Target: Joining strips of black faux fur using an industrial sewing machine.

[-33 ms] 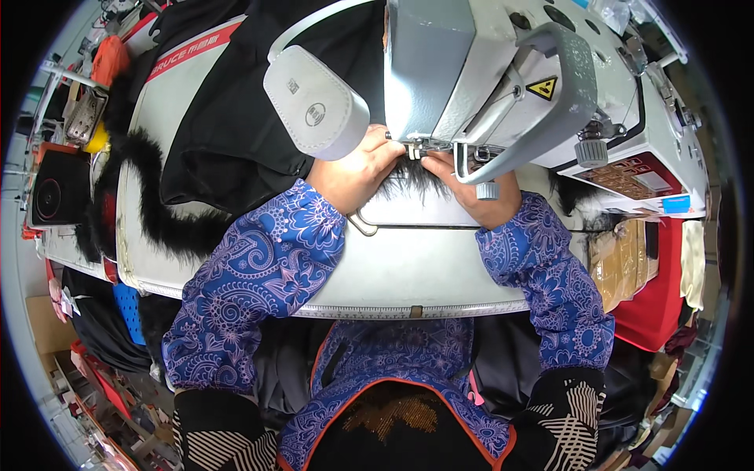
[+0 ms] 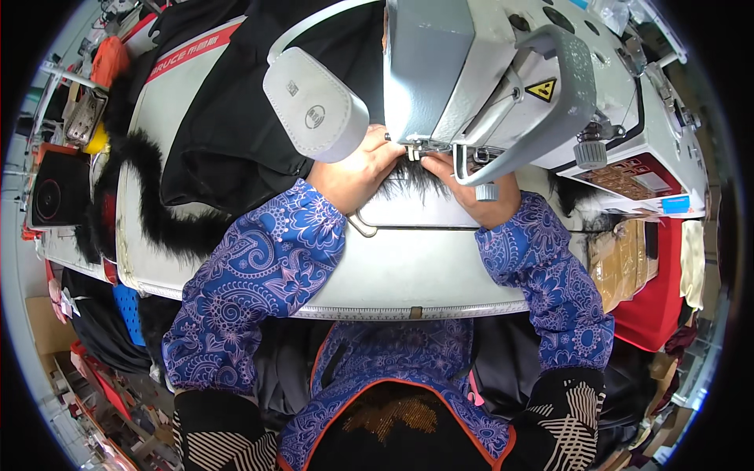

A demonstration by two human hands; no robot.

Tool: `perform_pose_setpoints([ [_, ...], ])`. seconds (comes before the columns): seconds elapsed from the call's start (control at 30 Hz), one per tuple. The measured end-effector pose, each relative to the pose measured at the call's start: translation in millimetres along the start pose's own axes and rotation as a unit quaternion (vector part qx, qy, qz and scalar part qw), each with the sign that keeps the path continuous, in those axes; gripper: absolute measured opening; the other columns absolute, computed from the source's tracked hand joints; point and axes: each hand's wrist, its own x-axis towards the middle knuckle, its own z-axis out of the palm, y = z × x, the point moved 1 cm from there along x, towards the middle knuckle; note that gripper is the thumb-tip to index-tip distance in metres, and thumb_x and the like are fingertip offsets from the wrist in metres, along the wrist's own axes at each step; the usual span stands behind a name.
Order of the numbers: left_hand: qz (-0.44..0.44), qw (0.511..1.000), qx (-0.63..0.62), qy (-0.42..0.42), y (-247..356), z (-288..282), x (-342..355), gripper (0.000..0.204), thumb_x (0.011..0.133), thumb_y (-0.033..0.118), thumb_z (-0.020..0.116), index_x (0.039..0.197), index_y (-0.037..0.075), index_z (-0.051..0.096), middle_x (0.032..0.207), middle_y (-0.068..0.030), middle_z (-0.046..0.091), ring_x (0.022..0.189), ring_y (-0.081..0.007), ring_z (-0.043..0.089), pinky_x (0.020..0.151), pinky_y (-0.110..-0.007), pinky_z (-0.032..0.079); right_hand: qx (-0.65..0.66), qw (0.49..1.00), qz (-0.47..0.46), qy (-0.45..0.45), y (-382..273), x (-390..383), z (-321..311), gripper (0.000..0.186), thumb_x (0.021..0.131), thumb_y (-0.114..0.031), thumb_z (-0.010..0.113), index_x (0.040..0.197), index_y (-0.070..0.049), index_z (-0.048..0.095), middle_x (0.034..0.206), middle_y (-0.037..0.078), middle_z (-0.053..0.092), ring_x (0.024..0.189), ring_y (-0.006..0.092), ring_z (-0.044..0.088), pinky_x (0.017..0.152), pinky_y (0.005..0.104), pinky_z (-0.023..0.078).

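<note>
A grey sewing machine (image 2: pixel 428 63) stands at the top centre, a padded white piece (image 2: pixel 314 102) hanging beside it. My left hand (image 2: pixel 353 169) is closed at the presser foot (image 2: pixel 420 151), fingertips pressed on black fur trim (image 2: pixel 412 177) and dark cloth. My right hand (image 2: pixel 479 188), partly behind the machine's guard (image 2: pixel 565 86), has its fingers curled on the same trim from the right. Black fabric (image 2: pixel 220 133) lies heaped to the left, with a long fur strip (image 2: pixel 173 224) beside it.
The white table (image 2: pixel 408 267) has a ruler along its front edge. At the left are a black speaker (image 2: pixel 59 184) and clutter. At the right are a taped package (image 2: pixel 620 263) and a red object (image 2: pixel 656 306).
</note>
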Motion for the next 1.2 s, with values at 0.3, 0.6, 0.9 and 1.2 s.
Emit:
perform_pose_setpoints([
  [0.3, 0.031, 0.996, -0.078, 0.034, -11.1, 2.1, 2.1, 0.027, 0.074, 0.008, 0.077, 0.099, 0.013, 0.068, 0.097, -0.0057, 0.066, 0.092, -0.0262, 0.064, 0.076, -0.037, 0.052, -0.112, 0.991, -0.038, -0.055, 17.9, -7.3, 0.1, 0.024, 0.089, -0.029, 0.067, 0.093, -0.006, 0.074, 0.090, 0.010, 0.073, 0.082, 0.0279, 0.068, 0.074, 0.0382, 0.052],
  [0.6, 0.029, 0.997, -0.073, 0.027, -8.7, 2.8, 3.6, 0.026, 0.073, 0.007, 0.077, 0.097, 0.013, 0.069, 0.100, -0.0046, 0.066, 0.097, -0.0262, 0.063, 0.081, -0.038, 0.051, -0.133, 0.987, -0.091, -0.024, 14.0, -1.3, -2.2, 0.016, 0.089, -0.016, 0.070, 0.103, -0.012, 0.075, 0.098, 0.004, 0.075, 0.089, 0.0159, 0.071, 0.079, 0.0296, 0.057],
  [0.9, -0.022, 1.000, -0.018, -0.010, -3.4, 1.5, 5.9, 0.020, 0.076, 0.013, 0.075, 0.096, 0.012, 0.073, 0.098, -0.0026, 0.065, 0.095, -0.0223, 0.064, 0.081, -0.036, 0.052, -0.048, 0.997, -0.054, -0.011, 11.9, 2.3, -2.0, 0.018, 0.084, -0.008, 0.075, 0.101, -0.001, 0.073, 0.094, 0.009, 0.075, 0.087, 0.0171, 0.072, 0.078, 0.0292, 0.056],
  [1.2, -0.024, 1.000, 0.000, -0.004, -4.3, 3.3, 3.9, 0.017, 0.078, 0.015, 0.075, 0.094, 0.013, 0.074, 0.097, -0.0023, 0.064, 0.093, -0.0219, 0.064, 0.080, -0.036, 0.052, 0.013, 1.000, 0.010, -0.019, 11.1, 3.0, -1.5, 0.021, 0.081, -0.002, 0.076, 0.101, 0.001, 0.072, 0.094, 0.011, 0.075, 0.086, 0.0179, 0.072, 0.078, 0.0297, 0.057],
])
